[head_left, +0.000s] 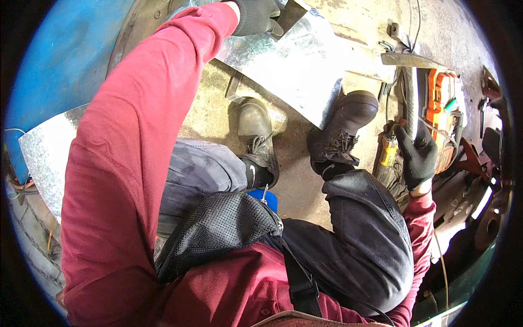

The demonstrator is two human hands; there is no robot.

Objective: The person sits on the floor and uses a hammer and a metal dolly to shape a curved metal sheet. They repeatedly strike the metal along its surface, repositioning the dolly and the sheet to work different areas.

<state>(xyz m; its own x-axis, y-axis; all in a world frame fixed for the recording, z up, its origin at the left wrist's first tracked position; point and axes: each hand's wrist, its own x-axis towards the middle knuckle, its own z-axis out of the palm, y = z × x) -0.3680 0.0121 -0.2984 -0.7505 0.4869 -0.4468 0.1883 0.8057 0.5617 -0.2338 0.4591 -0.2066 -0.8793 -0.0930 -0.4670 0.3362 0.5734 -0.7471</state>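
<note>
My left hand (pixel 257 17), in a dark knit glove, reaches to the top edge of the view. Its fingers are closed on a dark flat metal piece (pixel 291 20), which is over a shiny sheet of metal (pixel 294 65). The sheet lies across the floor in front of my shoes and glares in the sunlight. On the right, my black-gloved right hand (pixel 418 155) is wrapped round the lower end of a hammer's pale handle. The hammer (pixel 411 95) points away from me, its long, narrow head at the far end.
An orange and black case (pixel 440 101) lies right of the hammer, a yellow and black power tool (pixel 388 152) left of my right hand. Dark metal scrap (pixel 471 163) crowds the right side. A blue panel (pixel 65 60) stands at left. My shoes (pixel 343 125) are beside the sheet.
</note>
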